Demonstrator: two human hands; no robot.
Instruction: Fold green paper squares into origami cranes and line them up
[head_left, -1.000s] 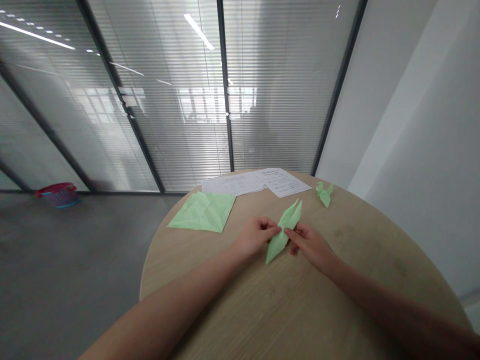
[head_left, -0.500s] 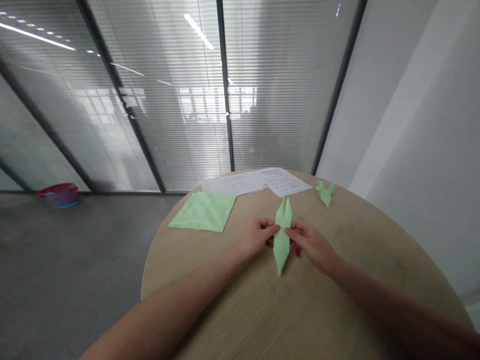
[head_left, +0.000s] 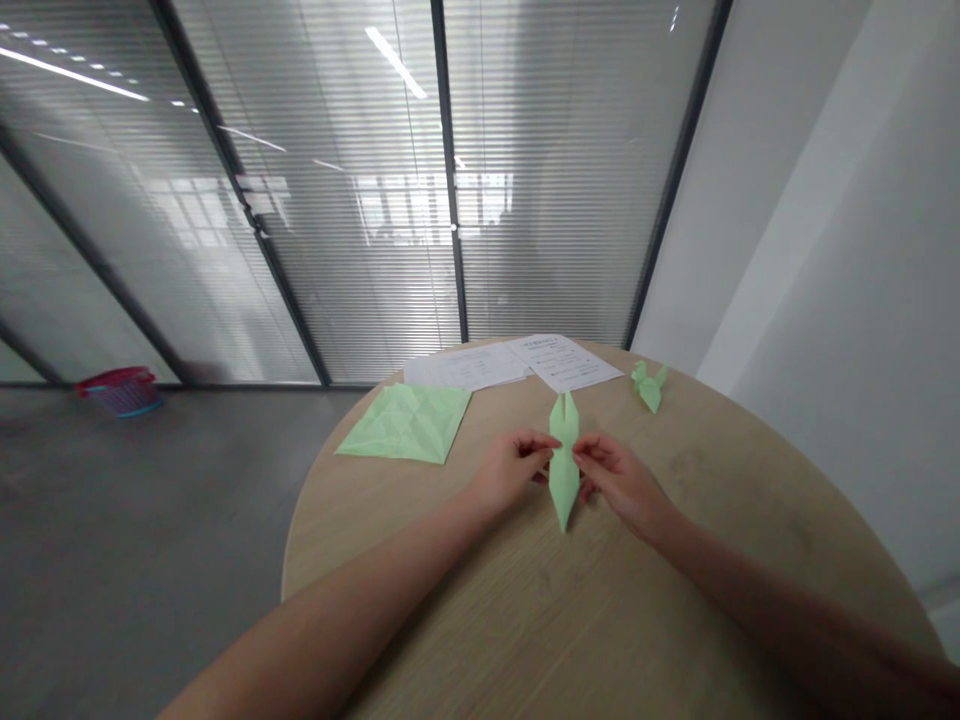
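A long, narrow piece of folded green paper (head_left: 564, 470) is held between my two hands over the wooden table. Two points split by a slit form its far end, and a single point faces me. My left hand (head_left: 517, 462) pinches its left edge near the middle. On the opposite edge, my right hand (head_left: 613, 478) grips it between thumb and fingers. Some fingertips are hidden behind the paper.
On the round wooden table (head_left: 480, 620), a creased green sheet (head_left: 409, 425) lies to the left. Printed white papers (head_left: 570, 362) rest at the far edge, with a small folded green paper figure (head_left: 649, 388) to their right. A red-rimmed basket (head_left: 124, 391) stands on the floor.
The folded paper has turned slightly more upright, and its near tip has shifted a little away from me. My fingers have moved slightly along its edges.
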